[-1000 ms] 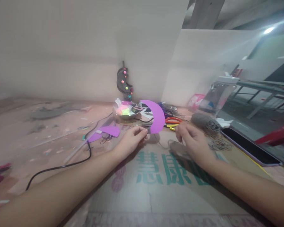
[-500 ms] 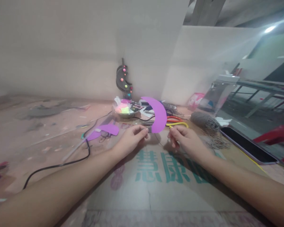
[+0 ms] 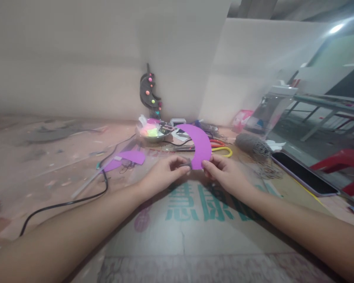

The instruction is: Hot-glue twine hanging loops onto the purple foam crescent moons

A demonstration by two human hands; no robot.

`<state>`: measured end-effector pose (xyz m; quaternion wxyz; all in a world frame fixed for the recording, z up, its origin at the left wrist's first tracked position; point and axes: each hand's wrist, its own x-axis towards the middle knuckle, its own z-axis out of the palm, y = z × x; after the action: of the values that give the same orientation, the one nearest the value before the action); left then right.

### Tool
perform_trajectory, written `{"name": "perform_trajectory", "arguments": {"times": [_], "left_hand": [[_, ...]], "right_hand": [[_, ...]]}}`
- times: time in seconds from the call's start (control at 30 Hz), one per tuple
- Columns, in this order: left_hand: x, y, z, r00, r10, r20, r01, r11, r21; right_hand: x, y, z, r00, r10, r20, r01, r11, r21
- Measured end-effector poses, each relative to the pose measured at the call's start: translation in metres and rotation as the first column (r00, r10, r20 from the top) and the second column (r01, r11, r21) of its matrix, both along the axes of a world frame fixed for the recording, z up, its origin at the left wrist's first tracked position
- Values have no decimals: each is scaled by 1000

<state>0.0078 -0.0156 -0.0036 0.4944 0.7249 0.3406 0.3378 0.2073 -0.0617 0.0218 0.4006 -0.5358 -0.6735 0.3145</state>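
Observation:
A purple crescent cut-out [image 3: 203, 147] stands upright between my hands, its lower end toward me. My left hand [image 3: 175, 168] is closed in a pinch at the lower left of the crescent, where a small grey bit, apparently yarn, shows at the fingertips. My right hand [image 3: 220, 167] pinches the lower right edge of the same crescent, thumb in front. Just behind lie scissors [image 3: 222, 151] with red and yellow handles. A second purple piece [image 3: 132, 157] rests on the table to the left, beside a clear stick [image 3: 87, 182].
A metal bowl [image 3: 153, 138] holds colourful bits. A dark crescent ornament with coloured balls [image 3: 147, 92] leans on the wall. At right are a ball of grey yarn [image 3: 250, 143], a phone [image 3: 305, 174] and a clear bottle [image 3: 273, 108]. A black cable [image 3: 65, 203] crosses the left side.
My right hand has moved left and taken hold of the crescent's lower right edge; before, it was apart from it. My left hand keeps its pinch. The view has shifted slightly.

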Motion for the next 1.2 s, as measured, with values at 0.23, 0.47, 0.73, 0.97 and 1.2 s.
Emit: {"name": "perform_trajectory", "arguments": {"times": [0.23,0.47,0.73,0.97,1.2], "left_hand": [[0,-2,4,997,32,-67,-29,999,44],[0,-1,4,996,20,-87,-10,993,114],[0,-3,4,995,21,-99,-11,995,99],[1,-6,9,987,90,-130,-72,988,140],[0,-3,8,991,71,-113,-54,988,148]], "right_hand": [[0,1,-7,997,71,35,-72,997,30],[-1,3,-9,993,108,41,-108,994,-21],[-3,0,-6,995,34,91,-36,999,27],[-3,1,-10,990,79,117,-83,996,28],[-2,1,-9,990,64,124,-68,997,29]]}}
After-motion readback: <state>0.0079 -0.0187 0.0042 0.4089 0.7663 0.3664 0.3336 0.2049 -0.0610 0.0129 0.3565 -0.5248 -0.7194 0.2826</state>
